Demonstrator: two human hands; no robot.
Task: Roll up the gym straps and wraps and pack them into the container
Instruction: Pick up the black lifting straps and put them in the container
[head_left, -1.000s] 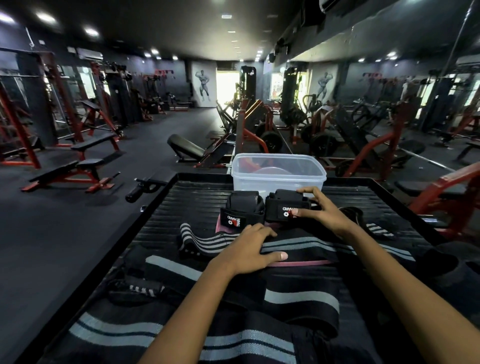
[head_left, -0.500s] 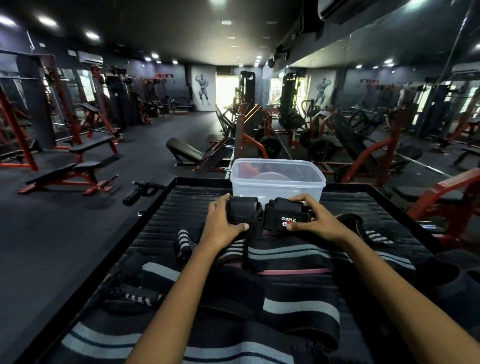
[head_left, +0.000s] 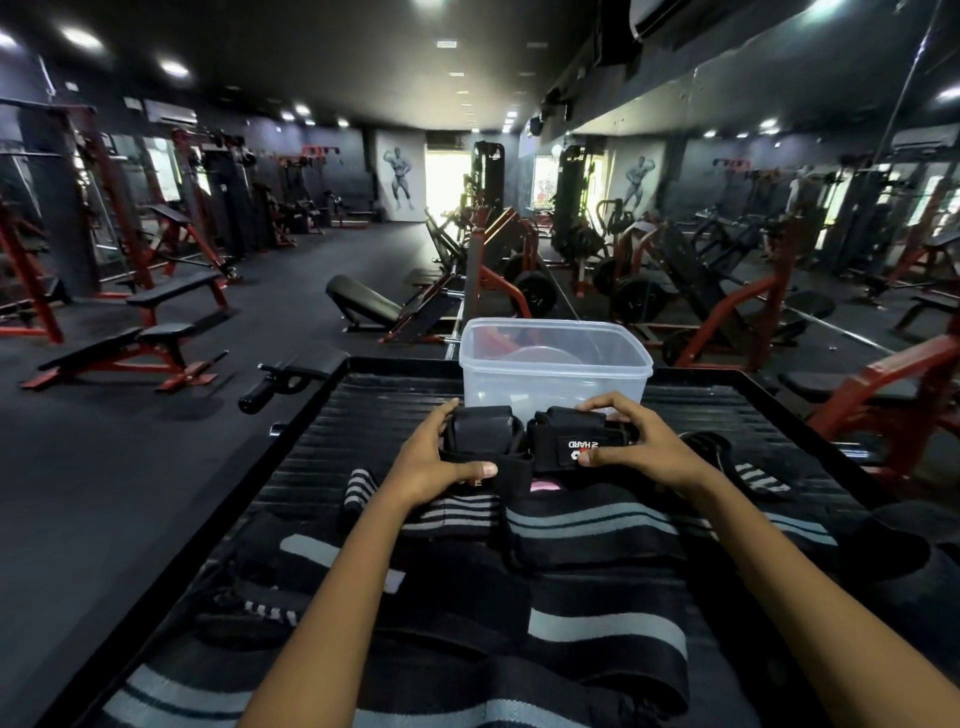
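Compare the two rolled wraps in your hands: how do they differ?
The right-hand wrap shows a white "HARD" label; the left-hand wrap shows a plain black face. The left hand grips one, the right hand the other. Both are black, rolled, side by side before the clear container.

Wrist wrap label: the black rolled wrap (head_left: 576, 441) under the right hand (head_left: 641, 447) carries a label with white letters "HARD", seen upside down from the head camera.
Label mark: a small white hexagon-like logo beside the letters, too small to read.
Rest of label: further letters hidden under the thumb.
Left wrap: the rolled wrap (head_left: 480, 434) in the left hand (head_left: 434, 457) shows white print below the thumb, unreadable.
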